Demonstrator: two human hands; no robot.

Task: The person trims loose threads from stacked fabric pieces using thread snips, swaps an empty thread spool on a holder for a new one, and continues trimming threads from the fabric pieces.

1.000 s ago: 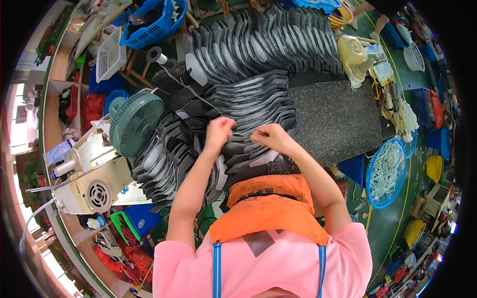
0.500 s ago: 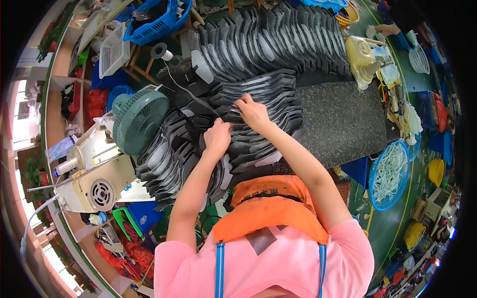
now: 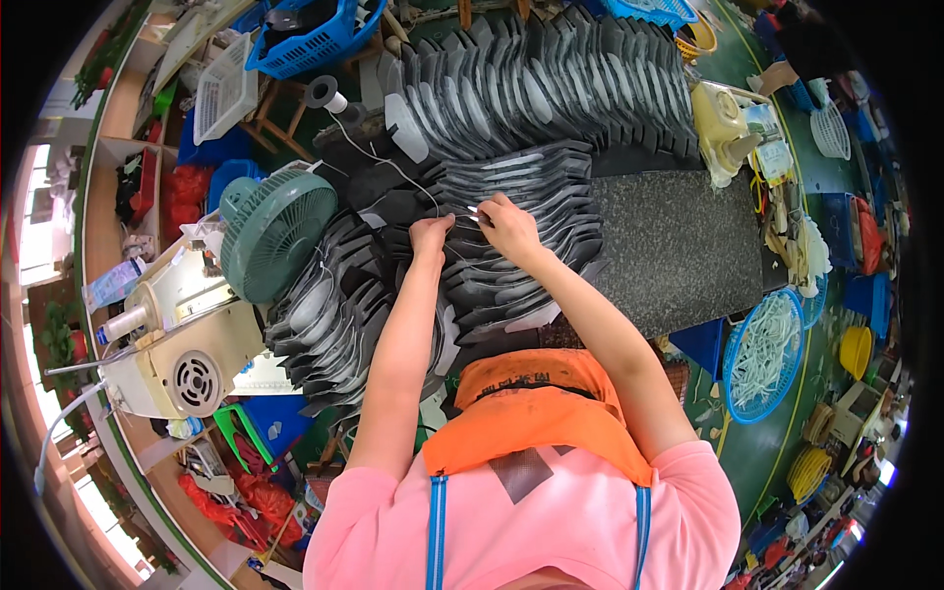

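Observation:
Stacked dark grey, flat curved pieces (image 3: 531, 280) lie in a row under my hands. My left hand (image 3: 431, 238) is closed at the left side of this row, its fingertips pinching a white cord (image 3: 379, 157). From there the cord runs up to a spool (image 3: 324, 95) at the far left. My right hand (image 3: 509, 228) is over the row, thumb and fingers pressed together round something small and pale, too small to name. A thin line of cord seems to cross the pieces below my hands. The fingertips of both hands are close but apart.
Further rows of dark pieces stand at the far side (image 3: 541, 88) and near left (image 3: 329, 324). A green fan (image 3: 278, 234) and a sewing machine (image 3: 187, 359) are on the left. To the right are a dark speckled board (image 3: 678, 251) and a blue basket of pale strips (image 3: 762, 354).
My left hand has moved up, away from me, closer to my right hand's level. My right hand has shifted slightly right and nearer. The cord from the spool hangs differently.

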